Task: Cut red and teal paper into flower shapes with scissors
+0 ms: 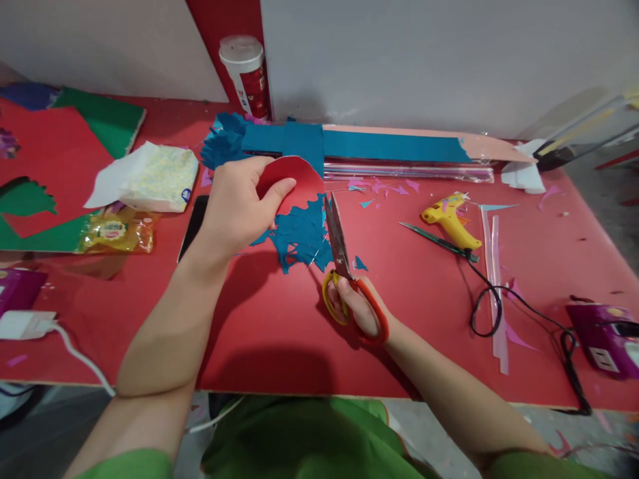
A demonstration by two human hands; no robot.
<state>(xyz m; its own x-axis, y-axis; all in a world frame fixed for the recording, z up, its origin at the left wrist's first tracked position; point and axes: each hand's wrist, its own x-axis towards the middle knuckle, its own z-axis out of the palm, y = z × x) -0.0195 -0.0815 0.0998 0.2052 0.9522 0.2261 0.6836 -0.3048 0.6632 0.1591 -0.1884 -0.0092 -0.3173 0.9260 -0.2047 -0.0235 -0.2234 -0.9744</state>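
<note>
My left hand point(238, 203) is closed on a rounded piece of red paper point(294, 179), held up above the red table point(424, 332). My right hand point(360, 311) grips a pair of scissors point(342, 256) with yellow and orange handles. The blades point away from me and meet the right edge of the red paper. Under the paper lies a heap of jagged teal paper scraps point(299, 236).
A long teal and pink paper strip point(389, 145) lies at the back, with a lidded cup point(245, 70) behind it. A yellow glue gun point(449, 218) with a black cord lies right. A tissue pack point(154, 174), snack wrapper point(117, 229) and phone point(194, 223) lie left.
</note>
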